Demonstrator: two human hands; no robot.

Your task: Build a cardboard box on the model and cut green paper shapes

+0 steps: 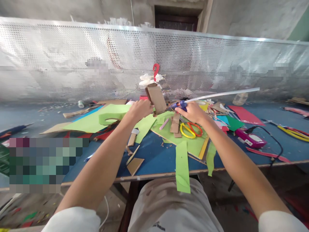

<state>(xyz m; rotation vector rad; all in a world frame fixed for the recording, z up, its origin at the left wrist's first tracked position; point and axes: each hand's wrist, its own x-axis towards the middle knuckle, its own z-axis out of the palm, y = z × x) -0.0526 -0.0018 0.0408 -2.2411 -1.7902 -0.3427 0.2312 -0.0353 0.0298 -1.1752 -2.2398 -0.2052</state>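
My left hand is closed on a folded brown cardboard piece, holding it upright above the blue table. My right hand grips a blue glue gun with a long clear glue stick sticking out to the right. The gun's nozzle points left at the lower edge of the cardboard. Green paper sheets and cardboard strips lie under both hands.
Yellow and orange scissors lie just below my right hand. A pink device with a black cable sits right. Red paper, cardboard scraps and a hanging green strip litter the table. A perforated metal screen stands behind.
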